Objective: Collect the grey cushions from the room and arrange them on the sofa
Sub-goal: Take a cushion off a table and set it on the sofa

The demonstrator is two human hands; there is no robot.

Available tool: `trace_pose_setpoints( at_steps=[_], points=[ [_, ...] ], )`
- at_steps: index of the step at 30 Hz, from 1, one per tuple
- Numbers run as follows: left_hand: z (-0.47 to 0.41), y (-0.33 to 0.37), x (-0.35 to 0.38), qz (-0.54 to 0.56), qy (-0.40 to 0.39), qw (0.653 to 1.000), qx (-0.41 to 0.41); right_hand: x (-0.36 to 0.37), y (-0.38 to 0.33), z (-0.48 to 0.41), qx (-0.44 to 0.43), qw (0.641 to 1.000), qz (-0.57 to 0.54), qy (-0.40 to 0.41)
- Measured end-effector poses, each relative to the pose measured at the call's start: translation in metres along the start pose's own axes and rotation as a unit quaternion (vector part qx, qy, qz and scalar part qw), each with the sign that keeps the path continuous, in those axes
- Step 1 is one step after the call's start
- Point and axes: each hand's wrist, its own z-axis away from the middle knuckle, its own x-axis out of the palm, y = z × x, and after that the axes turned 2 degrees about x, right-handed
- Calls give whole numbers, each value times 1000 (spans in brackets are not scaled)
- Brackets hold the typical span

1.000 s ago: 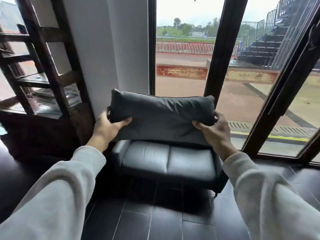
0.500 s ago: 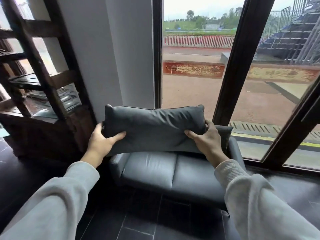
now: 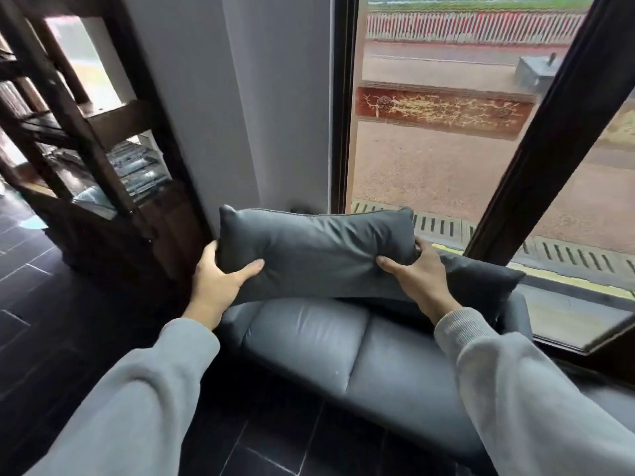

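I hold a long grey cushion lengthwise over the back of a small grey leather sofa. My left hand grips its left end and my right hand grips its right end. The cushion's lower edge hangs just above the seat at the sofa's left half. A second grey cushion leans at the sofa's right end, partly hidden behind my right hand and the held cushion.
A dark wooden shelf unit stands left of the sofa against a white wall. Tall dark-framed windows run behind and to the right. The floor is dark tile.
The cushion has come down and toward the sofa's back, and I have moved closer. The second cushion at the right end has come into view.
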Motion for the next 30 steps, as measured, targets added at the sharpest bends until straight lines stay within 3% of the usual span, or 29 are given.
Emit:
trace_pose_setpoints(
  at_steps=[18,30],
  points=[
    [-153,-222,53,37,130,969,-205,246,89,-242,-22,972,108,-208],
    [-189,-414,111,19,202,938,-281,410,232,-353,-80,921,185,-334]
  ],
)
